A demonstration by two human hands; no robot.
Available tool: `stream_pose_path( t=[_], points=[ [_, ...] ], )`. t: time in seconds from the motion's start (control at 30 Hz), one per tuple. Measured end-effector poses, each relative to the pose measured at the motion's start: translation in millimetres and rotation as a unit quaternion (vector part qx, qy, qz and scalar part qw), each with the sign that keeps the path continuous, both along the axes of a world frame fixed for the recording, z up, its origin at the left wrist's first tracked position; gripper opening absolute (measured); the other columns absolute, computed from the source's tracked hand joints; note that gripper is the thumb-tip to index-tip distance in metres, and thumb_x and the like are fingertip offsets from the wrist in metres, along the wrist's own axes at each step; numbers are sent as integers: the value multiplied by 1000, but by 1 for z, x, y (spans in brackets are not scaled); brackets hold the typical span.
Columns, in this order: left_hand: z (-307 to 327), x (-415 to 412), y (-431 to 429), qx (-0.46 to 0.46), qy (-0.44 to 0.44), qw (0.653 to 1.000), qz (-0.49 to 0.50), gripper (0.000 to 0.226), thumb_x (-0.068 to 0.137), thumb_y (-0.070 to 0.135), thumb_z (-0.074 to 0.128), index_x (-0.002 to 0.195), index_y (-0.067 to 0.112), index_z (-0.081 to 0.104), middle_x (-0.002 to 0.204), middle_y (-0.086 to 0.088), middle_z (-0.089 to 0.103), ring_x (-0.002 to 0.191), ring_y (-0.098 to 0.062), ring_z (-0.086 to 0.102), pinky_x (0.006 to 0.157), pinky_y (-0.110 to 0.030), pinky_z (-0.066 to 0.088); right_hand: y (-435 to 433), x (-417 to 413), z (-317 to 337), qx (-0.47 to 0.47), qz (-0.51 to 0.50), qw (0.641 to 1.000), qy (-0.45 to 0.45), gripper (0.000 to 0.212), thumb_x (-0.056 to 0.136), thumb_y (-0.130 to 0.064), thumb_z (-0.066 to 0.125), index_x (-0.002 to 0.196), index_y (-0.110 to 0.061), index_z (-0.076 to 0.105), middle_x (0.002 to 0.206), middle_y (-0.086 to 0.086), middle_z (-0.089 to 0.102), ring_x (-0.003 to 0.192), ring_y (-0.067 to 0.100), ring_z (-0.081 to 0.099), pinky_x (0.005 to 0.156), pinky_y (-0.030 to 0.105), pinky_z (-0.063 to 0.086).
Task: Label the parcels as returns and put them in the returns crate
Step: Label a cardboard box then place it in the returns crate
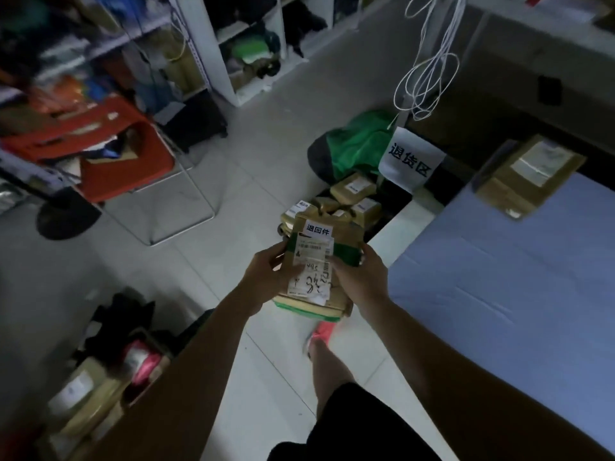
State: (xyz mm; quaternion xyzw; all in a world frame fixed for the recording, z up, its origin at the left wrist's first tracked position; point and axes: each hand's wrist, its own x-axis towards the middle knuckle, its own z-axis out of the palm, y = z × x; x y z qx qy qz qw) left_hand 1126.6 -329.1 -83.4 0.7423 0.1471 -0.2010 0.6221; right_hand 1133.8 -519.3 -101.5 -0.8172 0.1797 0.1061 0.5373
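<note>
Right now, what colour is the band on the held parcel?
Green band across the brown parcel; shows in the head view.

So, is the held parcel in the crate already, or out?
Out. The left hand and right hand hold the parcel up, short of the crate, where other parcels lie.

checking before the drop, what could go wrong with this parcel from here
The crate already looks heaped with parcels, so the held parcel, gripped at its edges by the left hand and right hand, may slide off onto the floor. The box on the blue table could be forgotten.
</note>
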Motion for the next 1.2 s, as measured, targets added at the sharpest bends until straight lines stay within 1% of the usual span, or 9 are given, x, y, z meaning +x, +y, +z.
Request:
stream_pose_path(
  t=[0.13, 0.27, 0.33, 0.53, 0.67, 0.83, 0.97, 1.07, 1.2],
  points=[
    [-27, 112, 13, 54, 6, 997, -54, 55, 87, 15, 74, 136, 35, 57, 116, 13, 70, 104, -16, 69, 69, -27, 60, 17, 98, -38, 32, -38, 998, 34, 43, 79, -44, 76, 118, -33, 60, 105, -16, 66, 99, 9, 65, 83, 25, 52],
    [-72, 227, 11, 71, 21, 991, -110, 66, 87, 22, 75, 143, 41, 46, 111, 15, 62, 103, -8, 61, 76, -31, 58, 17, 190, -82, 75, -87, 990, 77, 38, 78, -43, 78, 110, -41, 59, 96, -20, 67, 97, 9, 66, 86, 34, 56],
    [-95, 272, 5, 80, 16, 986, -148, 64, 89, 23, 74, 142, 43, 44, 107, 18, 60, 100, 1, 57, 67, -18, 55, 10, 227, -106, 102, -108, 985, 91, 51, 71, -44, 81, 117, -46, 59, 100, -16, 70, 98, 11, 68, 84, 38, 59],
    [-224, 410, -28, 64, 45, 970, -229, 54, 90, 13, 71, 136, 31, 50, 107, 16, 61, 101, -5, 62, 66, -16, 56, -24, 334, -219, 42, -178, 979, 91, 88, 68, -46, 85, 145, -38, 44, 119, -12, 67, 103, 10, 66, 83, 28, 58],
    [-331, 500, -45, 54, 63, 949, -303, 76, 81, 26, 77, 146, 33, 40, 135, 2, 58, 120, -18, 59, 92, -37, 56, -36, 403, -312, 40, -205, 975, 70, 103, 53, -62, 85, 144, -36, 45, 125, -10, 65, 111, 13, 65, 89, 42, 58],
    [-435, 586, -67, 59, 85, 932, -348, 96, 78, 26, 82, 154, 39, 25, 140, 9, 55, 121, -12, 58, 94, -32, 55, -52, 478, -410, 23, -237, 969, 62, 98, 64, -43, 89, 148, -33, 41, 128, -11, 63, 114, 10, 63, 92, 40, 58],
    [-493, 629, -87, 124, 27, 923, -362, 99, 84, 17, 79, 158, 27, 13, 125, 20, 44, 110, -3, 52, 78, -12, 48, -64, 519, -479, 20, -214, 974, 68, 103, 69, -25, 90, 154, -27, 31, 138, -4, 57, 123, 16, 56, 99, 40, 53],
    [-527, 641, -99, 147, -2, 912, -382, 99, 80, 22, 82, 157, 31, 19, 151, 8, 39, 132, -14, 44, 102, -26, 45, -72, 527, -511, -3, -208, 974, 90, 89, 73, -20, 88, 148, -21, 41, 134, -1, 58, 121, 19, 57, 99, 32, 50],
    [-539, 644, -97, 160, -19, 900, -404, 97, 83, 25, 80, 157, 31, 18, 156, 3, 33, 139, -15, 36, 109, -29, 37, -75, 524, -521, -20, -190, 976, 103, 83, 74, -26, 87, 145, -24, 44, 130, -6, 57, 119, 15, 55, 93, 24, 47]
  ],
)
